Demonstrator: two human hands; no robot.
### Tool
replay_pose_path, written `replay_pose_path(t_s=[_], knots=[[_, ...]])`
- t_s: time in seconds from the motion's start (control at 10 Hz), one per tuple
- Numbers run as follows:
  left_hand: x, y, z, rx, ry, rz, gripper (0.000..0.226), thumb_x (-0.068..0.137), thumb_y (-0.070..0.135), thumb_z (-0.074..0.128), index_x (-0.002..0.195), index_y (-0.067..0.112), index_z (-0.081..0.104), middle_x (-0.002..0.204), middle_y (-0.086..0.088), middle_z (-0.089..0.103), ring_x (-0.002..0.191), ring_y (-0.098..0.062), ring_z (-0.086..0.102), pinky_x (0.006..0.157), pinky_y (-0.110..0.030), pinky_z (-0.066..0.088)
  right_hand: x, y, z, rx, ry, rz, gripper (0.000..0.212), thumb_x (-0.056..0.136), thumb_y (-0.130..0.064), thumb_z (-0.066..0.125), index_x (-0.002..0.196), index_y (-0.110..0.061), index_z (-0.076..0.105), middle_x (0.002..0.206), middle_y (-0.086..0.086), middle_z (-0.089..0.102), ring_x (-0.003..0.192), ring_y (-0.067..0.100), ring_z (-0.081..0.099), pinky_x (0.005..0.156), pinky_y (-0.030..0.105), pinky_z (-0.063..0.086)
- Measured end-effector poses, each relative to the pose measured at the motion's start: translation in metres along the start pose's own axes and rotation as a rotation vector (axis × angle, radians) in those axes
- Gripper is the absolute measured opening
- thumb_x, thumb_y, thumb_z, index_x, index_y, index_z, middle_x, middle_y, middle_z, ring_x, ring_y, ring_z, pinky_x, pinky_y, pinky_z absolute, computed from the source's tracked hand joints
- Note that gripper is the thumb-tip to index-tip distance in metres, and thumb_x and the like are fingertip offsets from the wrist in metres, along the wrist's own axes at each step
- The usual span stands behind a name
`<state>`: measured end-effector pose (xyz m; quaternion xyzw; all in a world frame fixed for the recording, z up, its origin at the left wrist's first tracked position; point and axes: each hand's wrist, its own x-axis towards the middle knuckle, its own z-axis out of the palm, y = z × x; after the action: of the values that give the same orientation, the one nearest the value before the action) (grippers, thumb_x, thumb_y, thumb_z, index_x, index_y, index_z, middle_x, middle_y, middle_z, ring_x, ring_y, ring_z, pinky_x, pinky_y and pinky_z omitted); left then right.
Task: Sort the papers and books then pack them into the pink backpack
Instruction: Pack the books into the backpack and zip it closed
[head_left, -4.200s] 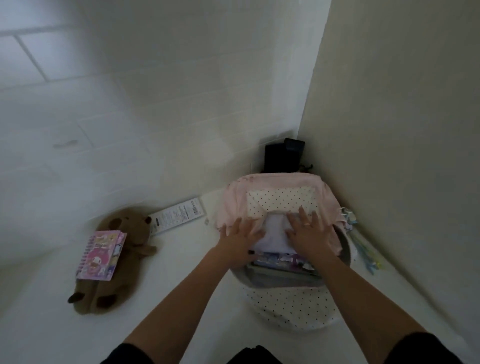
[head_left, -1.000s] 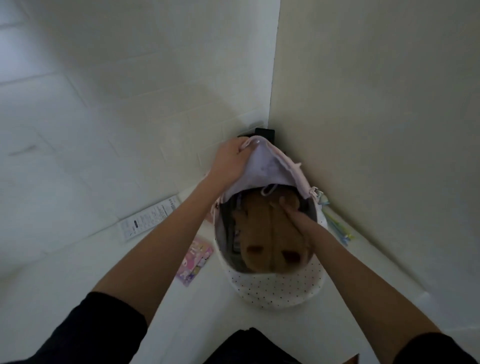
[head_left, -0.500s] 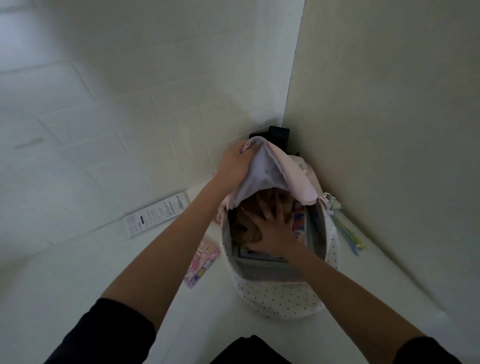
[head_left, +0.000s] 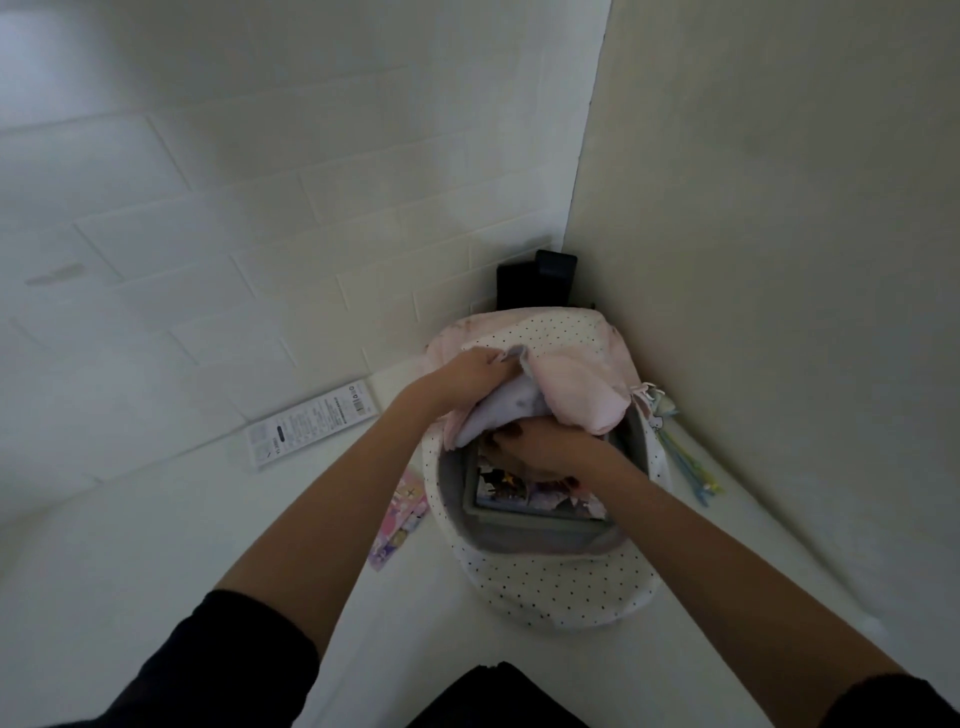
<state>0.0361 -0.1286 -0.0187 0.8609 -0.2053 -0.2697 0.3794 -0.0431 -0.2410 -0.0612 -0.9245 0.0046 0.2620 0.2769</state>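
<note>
Pink backpack (head_left: 540, 467) sits on the worktop (head_left: 156, 571), mostly packed: left hand (head_left: 470, 371) pinches its flap up, right hand (head_left: 545, 447) pushes inside, grip hidden so can't tell, books (head_left: 519, 493) in, one pink notebook (head_left: 400, 519) beside it left out.

A home corner: a white worktop (head_left: 130, 571) against a white brick-pattern wall (head_left: 260, 208), with a child's pink backpack (head_left: 582, 379) on it.
</note>
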Motion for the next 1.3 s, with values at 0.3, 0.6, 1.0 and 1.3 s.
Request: replay_pose_path(t_s=[0.3, 0.6, 1.0, 1.3], knots=[[-0.021, -0.034, 0.003, 0.115, -0.144, -0.129, 0.014, 0.095, 0.017, 0.044, 0.101, 0.011, 0.056, 0.086, -0.006, 0.058, 0.074, -0.018, 0.056, 0.058, -0.02, 0.046, -0.027, -0.006, -0.046, 0.078, -0.001, -0.083, 0.024, 0.09, -0.026, 0.058, 0.11, -0.017, 0.068, 0.098, 0.002, 0.067, 0.083, 0.013, 0.062, 0.081, 0.028, 0.052], [-0.026, -0.046, 0.018, 0.362, -0.289, -0.109, 0.027, 0.08, -0.006, 0.038, 0.066, 0.016, 0.03, 0.071, 0.001, 0.036, 0.061, -0.013, 0.032, 0.053, -0.02, 0.032, -0.022, -0.006, -0.038, -0.133, 0.575, -0.087, 0.034, 0.089, -0.019, 0.053, 0.123, -0.019, 0.055, 0.113, 0.004, 0.06, 0.101, 0.023, 0.057, 0.085, 0.034, 0.047], [-0.026, -0.057, 0.047, 0.752, -0.604, -0.207, 0.124, 0.068, 0.064, 0.068, 0.146, 0.027, -0.02, 0.159, -0.012, 0.001, 0.145, -0.032, 0.008, 0.116, -0.044, 0.01, -0.031, 0.019, -0.012, -0.225, -0.098, 0.461, 0.029, 0.087, -0.013, 0.055, 0.06, -0.017, 0.046, 0.061, -0.001, 0.046, 0.051, 0.01, 0.041, 0.048, 0.021, 0.038], [-0.024, -0.037, 0.026, 0.26, 0.043, 0.016, 0.029, 0.087, 0.013, 0.058, 0.116, 0.011, 0.058, 0.116, -0.009, 0.06, 0.101, -0.024, 0.059, 0.086, -0.029, 0.047, -0.016, 0.023, -0.061, -0.052, 0.76, 0.097, 0.029, 0.088, -0.018, 0.051, 0.114, -0.011, 0.06, 0.109, 0.01, 0.06, 0.097, 0.023, 0.056, 0.085, 0.032, 0.046]])
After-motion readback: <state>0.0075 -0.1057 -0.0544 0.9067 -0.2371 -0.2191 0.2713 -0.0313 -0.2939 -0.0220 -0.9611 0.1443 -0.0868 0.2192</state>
